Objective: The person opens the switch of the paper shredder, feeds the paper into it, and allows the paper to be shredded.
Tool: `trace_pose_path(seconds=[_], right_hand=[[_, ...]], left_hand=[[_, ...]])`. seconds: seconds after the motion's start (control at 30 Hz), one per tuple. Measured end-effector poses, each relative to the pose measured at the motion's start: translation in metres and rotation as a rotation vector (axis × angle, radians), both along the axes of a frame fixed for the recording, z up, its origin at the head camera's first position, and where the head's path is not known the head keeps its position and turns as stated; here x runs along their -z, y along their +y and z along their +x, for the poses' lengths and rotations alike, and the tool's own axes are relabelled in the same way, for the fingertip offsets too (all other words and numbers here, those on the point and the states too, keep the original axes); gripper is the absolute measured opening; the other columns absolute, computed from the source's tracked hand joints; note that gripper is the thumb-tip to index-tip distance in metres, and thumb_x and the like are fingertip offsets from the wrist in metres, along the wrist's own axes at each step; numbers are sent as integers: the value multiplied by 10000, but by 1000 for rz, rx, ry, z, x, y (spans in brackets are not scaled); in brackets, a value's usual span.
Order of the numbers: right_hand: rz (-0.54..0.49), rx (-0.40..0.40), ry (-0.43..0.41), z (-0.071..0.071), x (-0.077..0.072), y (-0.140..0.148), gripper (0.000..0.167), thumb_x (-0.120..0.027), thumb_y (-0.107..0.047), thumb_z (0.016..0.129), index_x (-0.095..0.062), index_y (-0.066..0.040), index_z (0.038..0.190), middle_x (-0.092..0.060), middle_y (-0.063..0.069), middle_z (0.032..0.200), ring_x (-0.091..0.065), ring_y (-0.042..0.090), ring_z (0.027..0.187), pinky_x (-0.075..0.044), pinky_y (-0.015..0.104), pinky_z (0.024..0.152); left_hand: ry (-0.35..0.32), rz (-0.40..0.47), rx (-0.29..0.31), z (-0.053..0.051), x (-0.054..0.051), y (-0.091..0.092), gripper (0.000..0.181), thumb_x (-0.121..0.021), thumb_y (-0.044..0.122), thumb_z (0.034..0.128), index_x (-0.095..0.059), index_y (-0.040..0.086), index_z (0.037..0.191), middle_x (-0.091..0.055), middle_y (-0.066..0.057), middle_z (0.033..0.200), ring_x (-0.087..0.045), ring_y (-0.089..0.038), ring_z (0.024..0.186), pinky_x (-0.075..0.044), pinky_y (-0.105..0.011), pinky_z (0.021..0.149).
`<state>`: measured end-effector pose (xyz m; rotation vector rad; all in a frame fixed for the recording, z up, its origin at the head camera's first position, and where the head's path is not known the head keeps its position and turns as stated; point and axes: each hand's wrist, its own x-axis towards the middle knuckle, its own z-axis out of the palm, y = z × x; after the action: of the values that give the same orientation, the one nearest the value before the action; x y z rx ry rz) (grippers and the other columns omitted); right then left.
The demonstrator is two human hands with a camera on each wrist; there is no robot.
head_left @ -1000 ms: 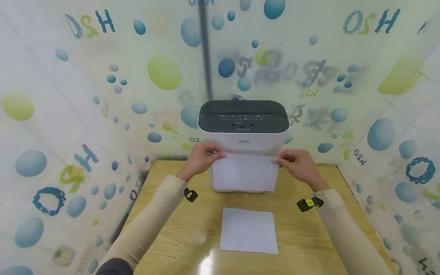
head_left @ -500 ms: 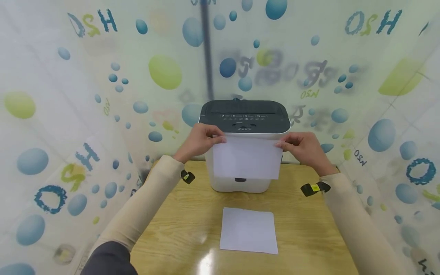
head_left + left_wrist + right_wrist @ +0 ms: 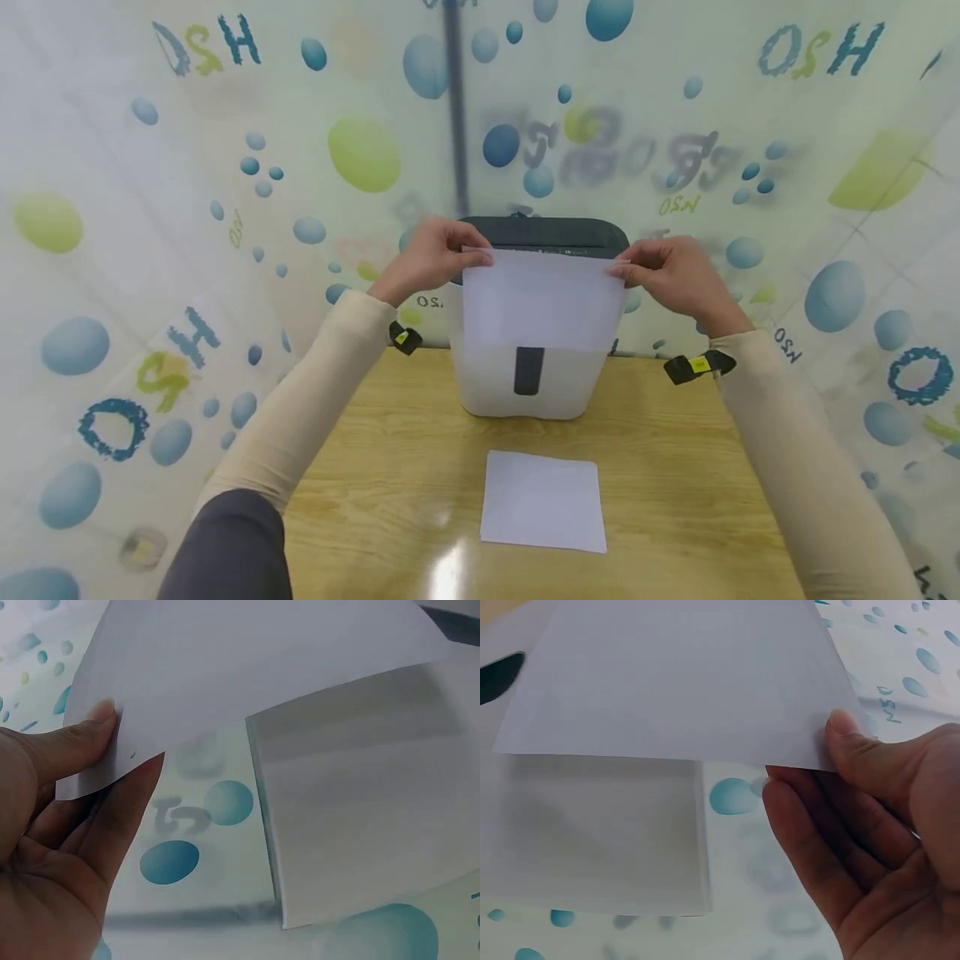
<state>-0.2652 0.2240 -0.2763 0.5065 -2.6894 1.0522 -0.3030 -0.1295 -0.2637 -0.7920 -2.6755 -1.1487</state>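
- Cream sleeves [image 3: 300,400], two of them, come in nearest, the left one with dark cloth [image 3: 232,542] higher up the arm.
- Two small black devices [image 3: 406,337] with yellow patches sit one at each wrist.
- One wooden table [image 3: 675,500] spreads below; on its near part lies one flat lot of white paper [image 3: 542,500], and I can't count the sheets in it.
- Held up beyond that is a white sheet [image 3: 543,300], stretched between two bare hands. The left hand [image 3: 431,260] pinches one upper corner and the right hand [image 3: 675,271] the other, each with its thumb on the near face and fingers behind.
- From where I stand it hangs in front of the machine, its top edge overlapping the dark lid and its bottom edge reaching the strip below. I can't tell whether it touches, or whether it is only one layer.
- One container stands farther back: a white shredder [image 3: 487,387] with a dark lid [image 3: 540,232] and one upright dark strip [image 3: 528,371] on its front. What is in it, I can't see.
- Behind everything, pale wall covering [image 3: 360,83] carries blue and green spots, too many to count, and "H2O" lettering.
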Motion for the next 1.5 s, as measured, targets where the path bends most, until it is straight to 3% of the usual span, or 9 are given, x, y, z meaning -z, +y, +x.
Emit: trace_pose_path(seconds=[0.13, 0.23, 0.4, 0.53, 0.77, 0.93, 1.2, 1.33, 1.5], right_hand=[[-12, -3, 6, -8, -20, 1, 273, -733, -382, 953, -796, -127, 1028, -788, 47, 855, -699, 105, 771, -512, 218, 691], [-4, 11, 2, -14, -33, 2, 301, -741, -409, 941, -796, -134, 1049, -788, -3, 830, -690, 57, 750, -490, 235, 662], [9, 18, -33, -20, -52, 2, 339, -723, -454, 943, -787, -162, 1103, -795, -69, 878, -709, -12, 777, -509, 261, 800], [-3, 36, -52, -24, -64, 1, 362, -710, -478, 944, -778, -173, 1127, -788, -128, 885, -705, -25, 808, -489, 304, 855], [-56, 73, 13, -34, -77, -1, 338, -727, -435, 943, -769, -130, 1082, -740, -176, 786, -677, -22, 786, -481, 261, 833], [-86, 96, 62, -47, -79, -4, 293, -740, -400, 942, -781, -138, 1068, -707, -211, 764, -663, -37, 769, -469, 249, 811], [-124, 102, 149, -65, -72, -9, 250, -751, -315, 948, -790, -94, 1057, -709, -195, 795, -672, -35, 755, -469, 222, 730], [-114, 105, 151, -74, -69, -11, 256, -735, -320, 960, -788, -95, 1071, -737, -131, 857, -690, 33, 816, -462, 240, 721], [-94, 133, 89, -82, -67, -13, 276, -727, -366, 959, -779, -131, 1096, -753, -113, 901, -667, -10, 814, -457, 250, 797]], left_hand=[[38, 26, -3, -10, -18, 2, 102, -785, 208, 924, -806, 155, 1009, -776, -34, 962, -572, -175, 667, -470, -270, 644], [58, 32, -6, -16, -31, 4, 115, -794, 203, 915, -804, 137, 1008, -779, -53, 960, -588, -157, 681, -462, -254, 631], [90, 16, -29, -23, -51, 6, 130, -790, 199, 918, -801, 122, 1023, -779, -69, 982, -654, -147, 757, -511, -251, 688], [124, 6, -40, -28, -64, 8, 133, -780, 193, 926, -798, 113, 1030, -774, -68, 1006, -679, -141, 807, -529, -246, 744], [170, 34, -65, -37, -79, 14, 114, -749, 155, 945, -803, 98, 1028, -778, -56, 1032, -700, -122, 859, -533, -223, 777], [196, 31, -89, -44, -83, 17, 101, -742, 152, 951, -806, 111, 1018, -781, -41, 1044, -696, -87, 888, -543, -219, 811], [269, 58, -118, -61, -74, 17, 63, -773, 166, 931, -813, 131, 965, -788, -37, 1006, -692, -76, 871, -536, -205, 799], [268, 73, -135, -70, -70, 17, 44, -766, 142, 933, -808, 154, 930, -785, -42, 991, -676, -76, 831, -513, -204, 755], [246, 60, -151, -77, -66, 18, 42, -770, 140, 929, -806, 162, 928, -780, -37, 996, -675, -80, 834, -513, -207, 757]])
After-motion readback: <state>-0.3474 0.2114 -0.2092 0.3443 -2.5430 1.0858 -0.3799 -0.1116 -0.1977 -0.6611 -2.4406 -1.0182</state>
